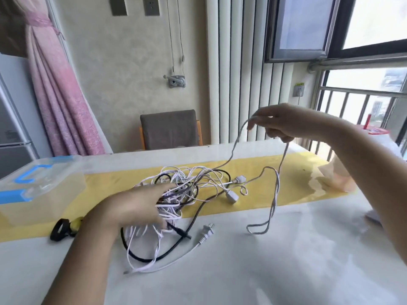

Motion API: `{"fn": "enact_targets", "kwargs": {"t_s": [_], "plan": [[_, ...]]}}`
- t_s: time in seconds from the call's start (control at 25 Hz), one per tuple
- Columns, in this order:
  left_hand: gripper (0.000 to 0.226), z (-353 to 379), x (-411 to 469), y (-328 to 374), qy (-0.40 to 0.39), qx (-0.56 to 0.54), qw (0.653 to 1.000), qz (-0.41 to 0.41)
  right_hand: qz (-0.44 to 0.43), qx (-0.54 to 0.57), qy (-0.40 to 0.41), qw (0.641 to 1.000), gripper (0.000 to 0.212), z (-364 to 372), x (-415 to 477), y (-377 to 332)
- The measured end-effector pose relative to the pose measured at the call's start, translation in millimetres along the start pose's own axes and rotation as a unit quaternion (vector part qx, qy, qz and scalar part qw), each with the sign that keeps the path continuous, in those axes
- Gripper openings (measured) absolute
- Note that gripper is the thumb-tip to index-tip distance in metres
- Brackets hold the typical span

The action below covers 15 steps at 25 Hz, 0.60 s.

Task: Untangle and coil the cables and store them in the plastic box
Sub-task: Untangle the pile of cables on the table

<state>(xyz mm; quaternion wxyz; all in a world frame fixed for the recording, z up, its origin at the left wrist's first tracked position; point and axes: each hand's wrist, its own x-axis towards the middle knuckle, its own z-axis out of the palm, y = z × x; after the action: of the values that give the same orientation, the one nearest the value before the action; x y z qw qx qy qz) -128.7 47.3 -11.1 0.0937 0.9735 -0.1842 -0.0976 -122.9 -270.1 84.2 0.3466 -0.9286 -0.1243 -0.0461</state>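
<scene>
You are only starting: nothing is coiled, and the plastic box [44, 190] on your left looks empty. The cables [187, 188] lie on the table in a messy white and black knot. Your left hand [136, 205] rests on them with fingers spread, and your right hand [284, 124] pinches one grey cable [233, 150] up high.

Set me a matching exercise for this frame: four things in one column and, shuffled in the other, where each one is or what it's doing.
1. right hand
2. left hand
3. plastic box
4. white plug

A. lying on the tabletop, in front of the tangle
B. raised, holding a pale cable
C. at the far left of the tabletop
D. down on the tangle

Pairs: 1-B, 2-D, 3-C, 4-A
</scene>
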Motion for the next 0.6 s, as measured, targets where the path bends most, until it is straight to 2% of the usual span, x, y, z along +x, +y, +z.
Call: {"fn": "enact_targets", "kwargs": {"t_s": [0.08, 0.12, 0.16, 0.2, 0.24, 0.28, 0.36, 0.48, 0.6], "plan": [[0.093, -26.9, -9.9, 45.2, 0.16, -0.084, 0.982, 0.056, -0.065, -0.077, -0.054, 0.993, 0.023, 1.8, -15.5, -36.0], [0.082, -37.5, -8.7, 66.4, 0.215, -0.151, 0.959, 0.108, -0.096, -0.093, -0.071, 0.988, 0.022, 2.8, -24.1, -52.7], [0.06, -44.3, -6.4, 83.3, 0.224, -0.221, 0.934, 0.168, -0.119, -0.096, -0.075, 0.985, 0.021, 2.5, -30.0, -64.8], [0.035, -47.9, -4.3, 97.7, 0.2, -0.3, 0.904, 0.23, -0.132, -0.098, -0.057, 0.985, 0.019, -0.8, -33.4, -72.5], [0.027, -49.1, -2.1, 105.1, 0.173, -0.384, 0.866, 0.268, -0.133, -0.106, -0.015, 0.985, 0.016, -6.7, -34.0, -74.3], [0.032, -51.3, -0.8, 104.2, 0.172, -0.467, 0.821, 0.28, -0.119, -0.111, 0.036, 0.986, 0.013, -13.9, -33.7, -71.2], [0.037, -62.3, -7.5, 89.0, 0.236, -0.575, 0.742, 0.251, -0.061, -0.071, 0.108, 0.99, 0.013, -27.9, -32.7, -49.4], [0.035, -83.0, -20.9, 55.2, 0.322, -0.668, 0.631, 0.226, 0.051, 0.01, 0.134, 0.99, 0.013, -31.7, -31.2, -3.1], [0.039, -104.1, -36.9, 28.7, 0.387, -0.748, 0.504, 0.192, 0.103, 0.083, 0.168, 0.977, 0.021, -29.4, -27.8, 28.7]]}}
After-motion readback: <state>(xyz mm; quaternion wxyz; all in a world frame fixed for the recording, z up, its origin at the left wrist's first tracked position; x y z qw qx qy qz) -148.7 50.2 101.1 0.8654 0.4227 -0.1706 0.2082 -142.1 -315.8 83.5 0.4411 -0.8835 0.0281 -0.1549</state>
